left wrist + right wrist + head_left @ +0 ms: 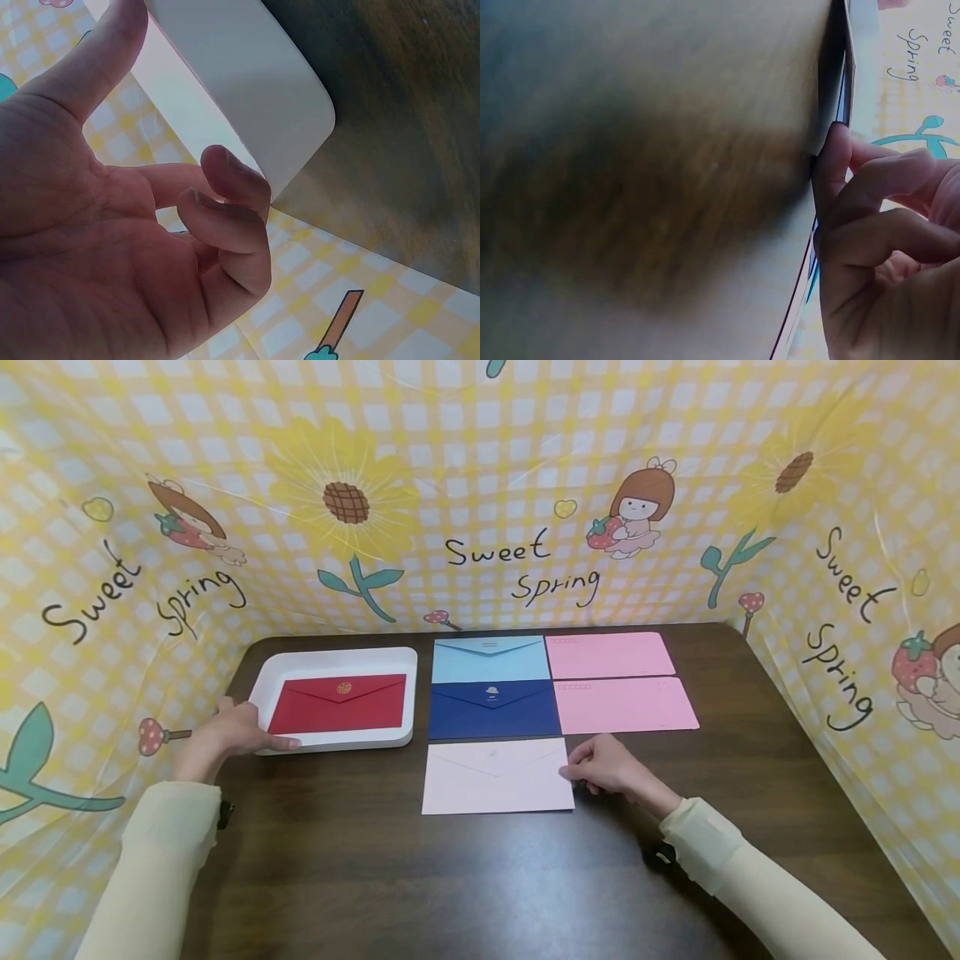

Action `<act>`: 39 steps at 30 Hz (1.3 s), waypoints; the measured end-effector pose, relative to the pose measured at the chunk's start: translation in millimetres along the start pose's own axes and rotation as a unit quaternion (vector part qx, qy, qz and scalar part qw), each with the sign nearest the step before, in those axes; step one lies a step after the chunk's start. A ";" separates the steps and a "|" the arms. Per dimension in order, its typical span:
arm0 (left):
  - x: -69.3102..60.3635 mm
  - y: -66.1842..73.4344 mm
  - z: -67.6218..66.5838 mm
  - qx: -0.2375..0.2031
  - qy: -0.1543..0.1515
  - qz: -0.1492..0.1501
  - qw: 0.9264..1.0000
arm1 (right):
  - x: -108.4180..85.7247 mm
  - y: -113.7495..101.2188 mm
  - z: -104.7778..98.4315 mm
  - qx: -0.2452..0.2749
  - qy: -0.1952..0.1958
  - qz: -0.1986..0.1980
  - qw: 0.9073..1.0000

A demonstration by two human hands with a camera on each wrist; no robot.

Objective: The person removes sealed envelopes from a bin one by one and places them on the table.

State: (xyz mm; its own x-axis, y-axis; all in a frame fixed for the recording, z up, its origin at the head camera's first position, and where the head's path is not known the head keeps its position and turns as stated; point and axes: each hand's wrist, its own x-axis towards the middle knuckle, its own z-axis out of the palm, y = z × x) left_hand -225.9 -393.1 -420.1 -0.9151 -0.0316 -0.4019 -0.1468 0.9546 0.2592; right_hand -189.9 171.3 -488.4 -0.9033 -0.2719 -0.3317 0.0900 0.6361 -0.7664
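Note:
A pale pink envelope (497, 785) lies nearest the person in the middle of the table. My right hand (609, 766) pinches its right edge between thumb and fingers. In the right wrist view, those fingers (855, 195) are bent, and the envelope edge (849, 67) shows thin, slightly off the wood. At the left, my left hand (240, 727) holds the front left corner of a white tray (408, 697), thumb along the front rim. The left wrist view shows curled fingers (232, 232) against the tray's side (262, 82). Inside the tray lies a red envelope (367, 706) with a gold emblem.
Behind the pale pink envelope lie a dark blue envelope (495, 714) and a light blue envelope (457, 667). To their right are two pink envelopes, one nearer (626, 706) and one farther (611, 656). A yellow checked cloth (487, 460) surrounds the dark wooden table (420, 885).

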 end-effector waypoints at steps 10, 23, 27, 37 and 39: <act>-1.2 1.0 -0.3 0.005 -0.005 -0.003 1.000 | 3.1 -4.0 -2.2 -0.005 0.000 0.022 1.000; -4.0 3.4 -2.5 0.006 -0.009 -0.004 1.000 | 4.9 -6.1 -3.4 -0.016 0.001 0.033 0.999; -4.5 3.7 -2.6 0.006 -0.009 -0.003 1.000 | 6.6 -5.6 -4.1 -0.020 -0.004 0.039 0.999; -3.9 3.7 -2.7 0.007 -0.008 -0.002 1.000 | 7.5 -5.5 -4.3 -0.033 -0.002 0.029 0.999; -3.6 3.9 -2.8 0.008 -0.007 -0.004 1.000 | 7.6 -5.5 -4.4 -0.035 -0.001 0.027 0.999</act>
State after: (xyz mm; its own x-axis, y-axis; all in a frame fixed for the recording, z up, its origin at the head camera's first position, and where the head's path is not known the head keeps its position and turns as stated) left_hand -224.3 -390.2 -415.2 -0.9089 -0.0348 -0.4156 -0.1474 0.9590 0.2419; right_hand -199.1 169.0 -484.2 -0.8967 -0.2370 -0.3737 0.1094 0.6994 -0.7063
